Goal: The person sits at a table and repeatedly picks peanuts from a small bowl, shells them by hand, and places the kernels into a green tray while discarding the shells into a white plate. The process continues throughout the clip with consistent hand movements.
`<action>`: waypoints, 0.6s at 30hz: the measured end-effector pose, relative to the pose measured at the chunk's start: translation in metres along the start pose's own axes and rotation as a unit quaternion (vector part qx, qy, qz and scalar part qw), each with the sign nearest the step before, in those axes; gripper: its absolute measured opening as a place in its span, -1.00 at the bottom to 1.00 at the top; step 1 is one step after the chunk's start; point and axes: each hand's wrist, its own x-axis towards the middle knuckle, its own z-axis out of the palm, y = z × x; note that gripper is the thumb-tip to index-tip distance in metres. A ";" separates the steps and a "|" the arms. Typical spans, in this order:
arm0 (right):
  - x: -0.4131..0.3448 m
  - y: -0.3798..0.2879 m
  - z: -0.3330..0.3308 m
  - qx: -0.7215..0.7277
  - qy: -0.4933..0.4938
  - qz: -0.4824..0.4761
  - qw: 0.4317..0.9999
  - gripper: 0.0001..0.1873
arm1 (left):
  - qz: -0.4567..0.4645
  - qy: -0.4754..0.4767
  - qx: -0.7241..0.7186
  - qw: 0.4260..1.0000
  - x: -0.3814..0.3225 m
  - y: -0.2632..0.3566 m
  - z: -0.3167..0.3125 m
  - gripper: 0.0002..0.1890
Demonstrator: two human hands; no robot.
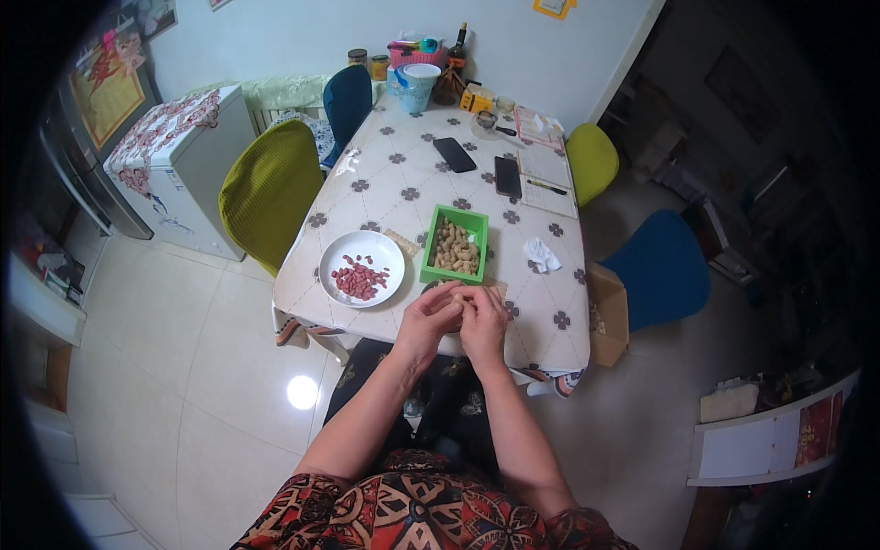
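Observation:
My left hand (430, 320) and my right hand (483, 323) meet at the fingertips over the table's near edge. Pinched between them is a small pale peanut (458, 298), mostly covered by the fingers. Just beyond my hands stands a green rectangular box (425, 261) of unshelled peanuts (454, 249). To the left of my hands, a white plate (331, 256) carries shelled peanut kernels (360, 280) with reddish skins. Part of a dark round container (429, 286) shows under my hands; its contents are hidden.
A crumpled white tissue (542, 255) lies right of the box. Two phones (454, 155) (508, 177) and an open notebook (550, 196) with a pen (546, 186) are farther back. A cardboard box (610, 323) holding shells stands beside the table's right edge. Chairs (275, 189) (656, 271) flank the table.

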 end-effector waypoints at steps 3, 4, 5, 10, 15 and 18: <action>-0.001 0.010 0.011 -0.002 0.010 -0.005 1.000 -0.92 | -0.002 0.029 0.008 1.000 0.003 -0.007 -0.005 -0.52; -0.002 0.012 0.014 0.001 0.015 -0.010 1.000 -0.92 | -0.001 0.040 0.014 0.999 0.005 -0.009 -0.005 -0.54; -0.002 0.015 0.016 -0.002 0.017 -0.010 1.000 -0.92 | -0.001 0.051 0.017 0.999 0.006 -0.011 -0.005 -0.55; -0.006 0.020 0.022 -0.016 0.024 -0.008 1.000 -0.93 | 0.011 0.085 0.042 0.995 0.008 -0.019 -0.004 -0.61; -0.001 0.017 0.014 0.021 0.006 0.018 1.000 -0.89 | -0.004 0.087 0.011 0.996 0.010 -0.019 -0.007 -0.65; 0.006 0.015 0.004 0.008 0.003 -0.002 1.000 -0.84 | -0.028 0.074 -0.062 0.995 0.011 -0.012 -0.009 -0.71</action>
